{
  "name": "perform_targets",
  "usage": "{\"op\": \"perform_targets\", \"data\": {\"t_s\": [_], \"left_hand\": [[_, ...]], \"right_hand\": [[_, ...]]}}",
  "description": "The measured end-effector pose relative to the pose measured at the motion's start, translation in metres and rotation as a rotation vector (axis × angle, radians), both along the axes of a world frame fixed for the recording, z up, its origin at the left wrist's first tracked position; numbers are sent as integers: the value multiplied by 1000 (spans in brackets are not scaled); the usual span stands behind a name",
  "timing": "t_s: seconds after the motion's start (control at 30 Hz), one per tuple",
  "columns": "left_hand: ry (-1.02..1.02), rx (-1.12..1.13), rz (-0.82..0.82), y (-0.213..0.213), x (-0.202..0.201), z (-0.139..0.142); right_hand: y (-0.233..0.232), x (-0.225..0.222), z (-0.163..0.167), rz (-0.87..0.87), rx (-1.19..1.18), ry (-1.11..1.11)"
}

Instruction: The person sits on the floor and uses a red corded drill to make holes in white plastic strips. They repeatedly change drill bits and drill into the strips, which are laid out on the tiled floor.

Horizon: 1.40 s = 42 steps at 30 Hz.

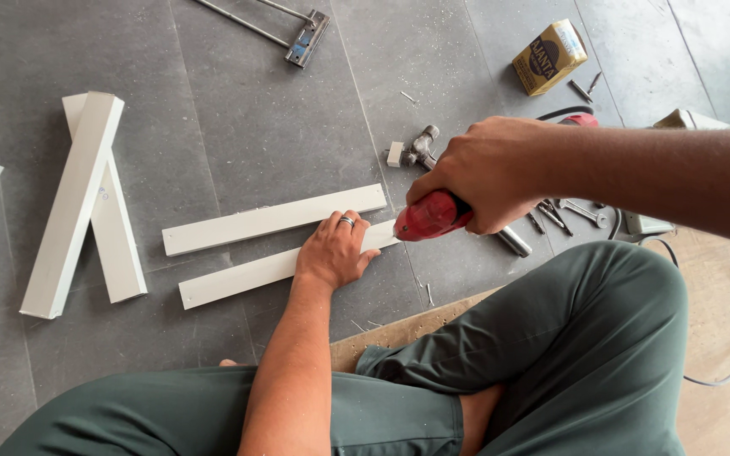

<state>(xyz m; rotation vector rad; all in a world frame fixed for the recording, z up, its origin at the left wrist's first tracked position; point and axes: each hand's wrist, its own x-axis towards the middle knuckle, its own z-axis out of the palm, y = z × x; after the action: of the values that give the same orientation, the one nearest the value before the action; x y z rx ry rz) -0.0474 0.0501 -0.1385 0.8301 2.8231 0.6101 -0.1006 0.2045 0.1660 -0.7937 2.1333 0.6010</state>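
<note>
Strips of white board lie side by side in the middle of the frame, on the grey floor [238, 118], and we count two of them: the upper strip [272, 219] and the lower strip [247, 276]. Our left hand [334, 251] lies flat and spread on the lower strip's right end, seemingly to keep it from sliding, while our right hand [487, 173] is wrapped tight round a red drill [431, 215] whose nose meets that same end. We sit cross-legged on the floor, so the work stays within easy reach. At the left of the frame two more white boards [86, 198] cross each other, with a third piece cut off by the edge. One yellow box [549, 56] sits at upper right, one hammer [420, 148] just left of our right hand, and loose screws [551, 215] beneath our wrist.
</note>
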Motion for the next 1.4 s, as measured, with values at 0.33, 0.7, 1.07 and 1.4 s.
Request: {"op": "perform_targets", "data": {"t_s": [0.33,0.7,1.07,1.4], "left_hand": [[3,2,8,0,1,5],[-3,-14,6,2,3,10],[35,22,8,4,2,10],[23,15,-1,6,3,11]], "right_hand": [[2,6,2,-5,-30,-2],[8,5,3,-6,-43,8],[16,4,2,-23,-63,11],[20,3,5,-60,-56,10]]}}
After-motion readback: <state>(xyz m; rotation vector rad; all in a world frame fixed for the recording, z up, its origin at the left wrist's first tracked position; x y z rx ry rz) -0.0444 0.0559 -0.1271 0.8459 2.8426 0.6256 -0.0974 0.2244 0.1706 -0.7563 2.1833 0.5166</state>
